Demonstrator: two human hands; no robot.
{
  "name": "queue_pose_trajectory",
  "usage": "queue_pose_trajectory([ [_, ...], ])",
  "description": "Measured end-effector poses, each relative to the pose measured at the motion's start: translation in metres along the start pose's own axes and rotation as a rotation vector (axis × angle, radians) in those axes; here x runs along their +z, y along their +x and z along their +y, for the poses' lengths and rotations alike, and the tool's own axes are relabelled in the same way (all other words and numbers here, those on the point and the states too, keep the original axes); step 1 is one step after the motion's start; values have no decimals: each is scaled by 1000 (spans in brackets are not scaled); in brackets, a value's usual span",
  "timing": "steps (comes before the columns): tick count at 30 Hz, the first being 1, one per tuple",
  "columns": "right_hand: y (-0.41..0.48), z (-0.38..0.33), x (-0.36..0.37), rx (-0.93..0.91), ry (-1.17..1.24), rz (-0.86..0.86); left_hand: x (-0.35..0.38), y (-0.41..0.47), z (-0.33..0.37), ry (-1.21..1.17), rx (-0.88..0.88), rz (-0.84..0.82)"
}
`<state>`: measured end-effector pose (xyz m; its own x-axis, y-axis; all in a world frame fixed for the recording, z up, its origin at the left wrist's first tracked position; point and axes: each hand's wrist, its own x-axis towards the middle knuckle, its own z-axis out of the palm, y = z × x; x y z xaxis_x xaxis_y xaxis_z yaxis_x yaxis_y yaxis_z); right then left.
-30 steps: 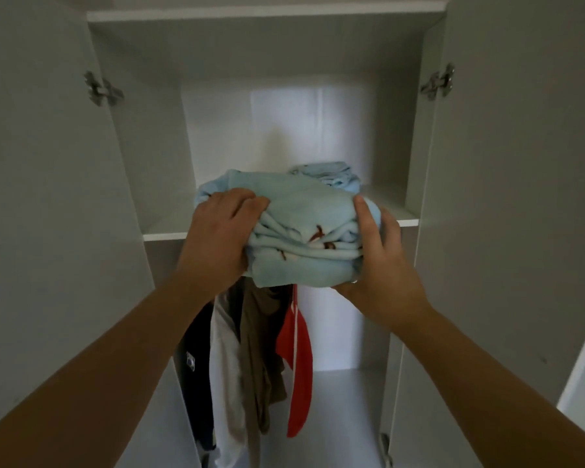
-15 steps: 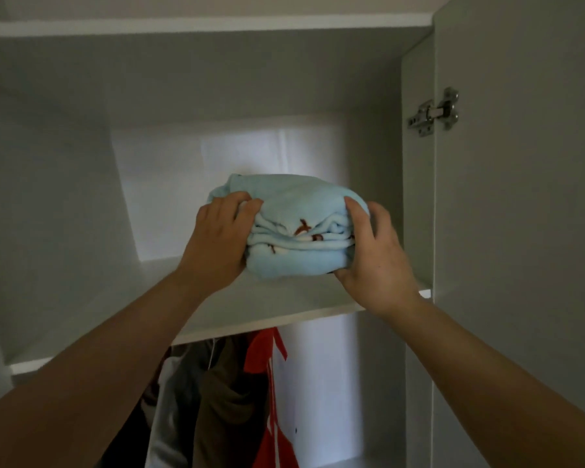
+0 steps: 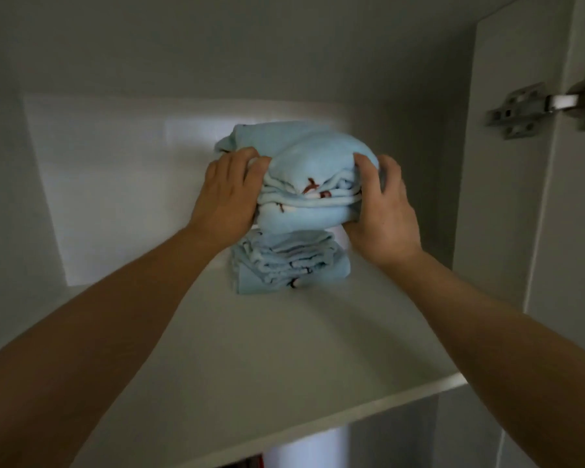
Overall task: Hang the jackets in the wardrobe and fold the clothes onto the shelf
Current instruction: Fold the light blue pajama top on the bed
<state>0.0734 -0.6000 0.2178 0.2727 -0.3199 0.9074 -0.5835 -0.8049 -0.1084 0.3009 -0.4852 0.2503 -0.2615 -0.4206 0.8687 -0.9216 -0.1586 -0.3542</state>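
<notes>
Fingers (image 3: 240, 160) of the left hand (image 3: 225, 194) curl into the left side of a folded light-blue garment (image 3: 313, 170), while the right hand (image 3: 382, 211) clamps the bundle's right side, thumb on the top fold and fingers wrapped around the far edge. Both hands grip it firmly. That garment is soft and fleecy, rounded on top, with small dark-red marks along its layered edges. It sits on top of a second folded light-blue piece (image 3: 287, 266), flatter and stacked in thin layers, which lies on the wardrobe shelf (image 3: 267, 359). Around the pile the shelf is smooth, matte white board. Right of the pile, a metal hinge (image 3: 520, 111) is fixed to the wardrobe's side panel.
</notes>
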Motion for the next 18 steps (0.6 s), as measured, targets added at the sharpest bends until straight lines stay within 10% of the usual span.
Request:
queue_pose_trajectory([
  [6, 35, 2, 71, 34, -41, 117, 75, 15, -48, 25, -30, 29],
  [12, 26, 25, 128, 107, -105, -696, 142, -48, -51, -167, -118, -962],
  [18, 34, 29, 121, 168, -22, -576, 134, -42, -67, -127, -123, -710],
])
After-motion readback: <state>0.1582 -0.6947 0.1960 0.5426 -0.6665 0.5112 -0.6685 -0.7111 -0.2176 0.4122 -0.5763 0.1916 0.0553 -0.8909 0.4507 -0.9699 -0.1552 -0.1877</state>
